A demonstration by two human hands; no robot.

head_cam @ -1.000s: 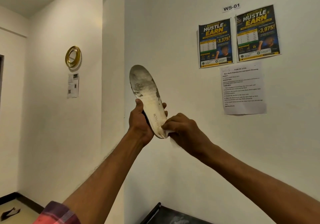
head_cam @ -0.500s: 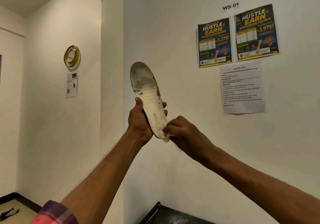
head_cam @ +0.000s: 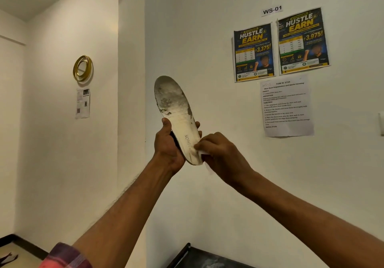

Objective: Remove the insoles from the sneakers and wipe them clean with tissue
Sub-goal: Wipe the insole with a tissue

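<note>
A white wall (head_cam: 207, 39) fills the view, with two posters (head_cam: 280, 45) and a printed sheet (head_cam: 287, 106) stuck to it. In front of it the left hand (head_cam: 168, 145) grips an insole (head_cam: 178, 118) around its lower half, toe end tilted up and stained grey. The right hand (head_cam: 222, 153) pinches a tissue (head_cam: 204, 155) against the insole's heel, fingers closed on it.

Plain white walls (head_cam: 197, 29) meet at a projecting corner column (head_cam: 131, 80). At two o'clock hang two dark posters (head_cam: 281, 45), a "WS-01" label (head_cam: 272, 10) above and a printed sheet (head_cam: 286, 105) below. At ten o'clock hangs a gold ring (head_cam: 82, 68); at six, a dark furniture edge (head_cam: 187, 255).
</note>
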